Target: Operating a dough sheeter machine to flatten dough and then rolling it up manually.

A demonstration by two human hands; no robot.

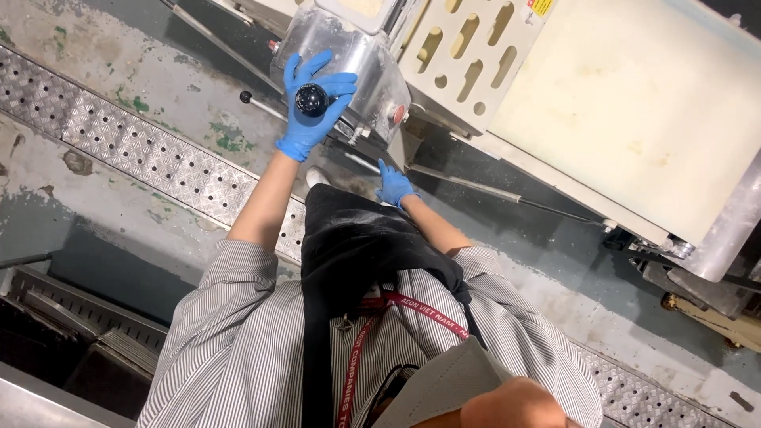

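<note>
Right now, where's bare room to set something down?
Bare: cream table right of slotted guard; concrete floor between drain grating and metal housing. Crowded: at the housing, left hand grips black knob, right hand among rods below.

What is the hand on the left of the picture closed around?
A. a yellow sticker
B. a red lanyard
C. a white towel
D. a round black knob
D: the left hand, in a blue glove, wraps its fingers around a round black knob in front of the metal machine housing, while the right hand rests lower down by the machine.
</note>
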